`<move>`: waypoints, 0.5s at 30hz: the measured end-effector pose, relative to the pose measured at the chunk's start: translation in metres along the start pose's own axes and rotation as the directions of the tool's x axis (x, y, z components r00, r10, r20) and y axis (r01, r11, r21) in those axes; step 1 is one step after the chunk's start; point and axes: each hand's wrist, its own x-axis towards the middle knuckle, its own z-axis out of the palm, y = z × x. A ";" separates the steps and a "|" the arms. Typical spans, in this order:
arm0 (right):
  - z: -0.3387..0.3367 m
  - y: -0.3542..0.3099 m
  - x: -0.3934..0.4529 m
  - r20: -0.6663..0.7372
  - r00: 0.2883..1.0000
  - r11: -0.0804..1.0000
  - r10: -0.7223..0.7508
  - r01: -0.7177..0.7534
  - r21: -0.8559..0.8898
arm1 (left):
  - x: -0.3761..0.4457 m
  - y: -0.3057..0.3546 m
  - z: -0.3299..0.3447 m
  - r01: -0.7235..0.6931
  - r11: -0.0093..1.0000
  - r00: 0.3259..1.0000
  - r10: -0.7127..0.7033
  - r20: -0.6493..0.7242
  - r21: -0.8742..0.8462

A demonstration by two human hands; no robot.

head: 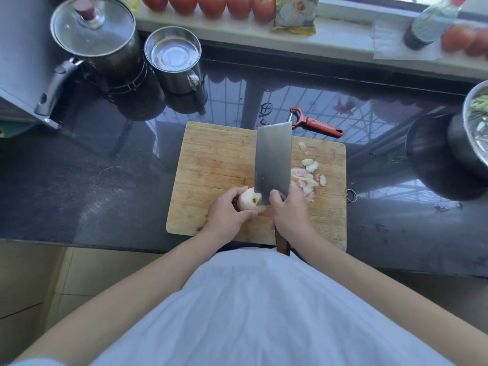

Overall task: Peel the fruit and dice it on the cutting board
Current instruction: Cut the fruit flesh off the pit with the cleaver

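A peeled pale fruit point(247, 198) sits on the wooden cutting board point(211, 159), near its front edge. My left hand point(227, 212) grips the fruit from the left. My right hand point(289, 212) grips the handle of a broad steel cleaver point(273, 159), whose blade stands against the fruit's right side. Several cut pinkish-white pieces point(307, 178) lie on the board to the right of the blade.
A red-handled peeler point(317, 122) lies on the dark counter behind the board. A lidded pot point(95, 35) and a steel cup point(174, 59) stand at back left. A steel bowl point(475, 128) sits at the right edge. Tomatoes point(211, 3) line the windowsill.
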 end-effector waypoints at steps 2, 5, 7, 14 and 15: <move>-0.003 -0.002 -0.003 0.008 1.000 1.000 -0.006 0.006 0.002 | 0.003 -0.001 -0.003 -0.007 1.000 0.999 0.006 0.040 0.027; -0.015 -0.004 -0.008 0.003 1.000 1.000 -0.024 0.024 0.002 | 0.018 0.002 -0.016 -0.066 0.987 0.982 0.038 0.184 0.143; -0.025 -0.006 -0.010 -0.018 0.999 0.999 -0.046 0.046 -0.006 | 0.028 0.012 -0.029 -0.095 0.980 0.958 0.043 0.282 0.174; -0.046 -0.015 -0.009 -0.069 0.997 0.997 -0.027 0.031 0.067 | 0.003 0.031 -0.009 0.017 0.996 0.999 -0.020 -0.032 -0.084; -0.046 -0.014 -0.007 -0.068 0.998 0.996 -0.009 0.015 0.088 | -0.005 0.030 0.000 0.002 0.999 0.999 -0.004 -0.042 -0.046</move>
